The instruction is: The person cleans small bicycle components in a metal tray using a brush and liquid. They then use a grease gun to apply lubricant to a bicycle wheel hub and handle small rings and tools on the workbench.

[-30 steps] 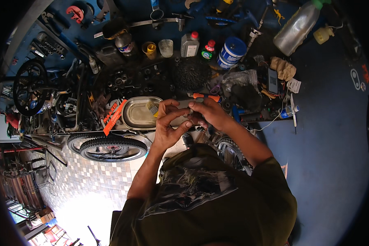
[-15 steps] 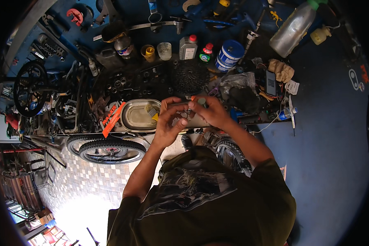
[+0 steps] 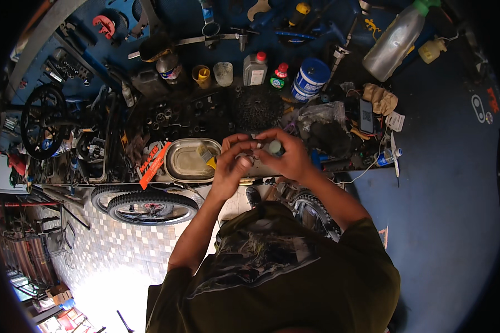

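Observation:
Over the front edge of the workbench, my left hand (image 3: 229, 168) and my right hand (image 3: 286, 156) meet with bent fingers, their fingertips close together. From my right hand's grip a small cylinder with a pale grey-green round end (image 3: 275, 147) sticks out. Between the fingertips is a small, thin, ring-like piece (image 3: 253, 157), mostly hidden; my left fingers pinch at it. To the left of my left hand lies an oval metal tray (image 3: 175, 173) with a yellow-handled brush (image 3: 207, 156) inside. Beyond the hands sits a dark bicycle cassette (image 3: 257, 109).
Bottles, cups and blue-lidded tubs (image 3: 311, 77) line the bench's back. An orange strip (image 3: 154, 165) lies left of the tray. At right are a phone (image 3: 366, 117), a plastic bag (image 3: 322, 112) and a cable. Bicycle wheels (image 3: 153, 206) stand below the bench edge.
My right hand has turned slightly, its fingers curling closer, and the cylinder's round end has shifted a little nearer to me. My left hand stays almost in place.

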Motion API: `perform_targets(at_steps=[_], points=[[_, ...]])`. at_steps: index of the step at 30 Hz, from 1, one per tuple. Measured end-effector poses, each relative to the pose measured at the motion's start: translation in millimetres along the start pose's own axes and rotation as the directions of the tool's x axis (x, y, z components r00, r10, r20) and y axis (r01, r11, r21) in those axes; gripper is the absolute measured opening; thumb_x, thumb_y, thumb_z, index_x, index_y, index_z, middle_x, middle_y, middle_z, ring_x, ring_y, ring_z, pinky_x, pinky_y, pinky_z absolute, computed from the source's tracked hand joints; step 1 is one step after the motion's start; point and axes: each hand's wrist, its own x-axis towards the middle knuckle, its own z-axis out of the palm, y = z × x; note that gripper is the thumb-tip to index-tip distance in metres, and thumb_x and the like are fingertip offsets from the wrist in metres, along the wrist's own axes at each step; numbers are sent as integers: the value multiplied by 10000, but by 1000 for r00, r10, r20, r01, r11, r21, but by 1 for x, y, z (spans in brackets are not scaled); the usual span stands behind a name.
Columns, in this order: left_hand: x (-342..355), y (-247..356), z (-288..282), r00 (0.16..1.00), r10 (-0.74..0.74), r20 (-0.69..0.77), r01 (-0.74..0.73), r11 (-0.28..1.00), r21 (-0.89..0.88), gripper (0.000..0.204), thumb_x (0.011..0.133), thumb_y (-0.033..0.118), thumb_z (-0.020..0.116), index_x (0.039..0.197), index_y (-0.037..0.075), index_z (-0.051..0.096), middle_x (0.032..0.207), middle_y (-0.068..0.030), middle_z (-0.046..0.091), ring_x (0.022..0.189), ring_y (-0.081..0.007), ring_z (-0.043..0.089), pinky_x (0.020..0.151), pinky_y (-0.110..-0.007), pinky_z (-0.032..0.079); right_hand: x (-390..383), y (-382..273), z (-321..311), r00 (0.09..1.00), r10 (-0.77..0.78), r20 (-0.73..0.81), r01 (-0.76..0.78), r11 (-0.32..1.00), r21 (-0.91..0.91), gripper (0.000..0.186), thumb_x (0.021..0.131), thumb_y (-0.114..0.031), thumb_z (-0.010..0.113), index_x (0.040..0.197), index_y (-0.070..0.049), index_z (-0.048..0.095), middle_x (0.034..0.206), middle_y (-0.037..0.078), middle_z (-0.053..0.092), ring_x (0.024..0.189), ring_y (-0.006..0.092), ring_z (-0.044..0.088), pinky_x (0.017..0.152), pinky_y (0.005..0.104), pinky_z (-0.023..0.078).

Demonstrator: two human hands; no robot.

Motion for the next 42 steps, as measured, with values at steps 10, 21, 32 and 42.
perform_targets(at_steps=[10, 21, 32, 42], points=[[11, 10, 21, 996, -69, 64, 80, 980, -180, 522, 955, 221, 694, 1423, 42, 549, 1422, -119, 417, 1044, -172, 584, 838, -302, 531, 43, 0, -53, 898, 422, 122, -439, 872, 218, 238, 909, -160, 750, 1105, -50, 669, 825, 9, 637, 557, 55, 511, 502, 247, 436], [-7, -4, 3, 981, -192, -32, 176, 942, -285, 437, 1001, 312, 608, 1282, -22, 582, 1298, -117, 599, 1033, -173, 614, 823, -324, 513, 122, 106, -186, 846, 363, -389, -526, 452, -721, 405, 861, -355, 739, 1169, -99, 673, 1162, 202, 701, 1117, 404, 651, 943, 481, 518], [-11, -6, -4, 983, -156, -98, 124, 954, -272, 341, 1019, 243, 578, 1225, -25, 622, 1203, -87, 638, 979, -148, 615, 808, -312, 508, 144, 106, -163, 923, 299, -241, -324, 270, -907, 284, 909, -305, 676, 1154, -166, 712, 1295, 100, 579, 1120, 345, 649, 928, 467, 538], [-3, -3, 1, 954, -163, -253, 127, 980, -151, 308, 995, 115, 646, 1274, -10, 618, 1117, -116, 688, 884, -131, 667, 735, -275, 548, 96, 20, -72, 905, 332, 266, -303, 942, -146, 236, 861, -249, 774, 982, -53, 720, 908, 39, 712, 842, 106, 665, 752, 290, 520]])
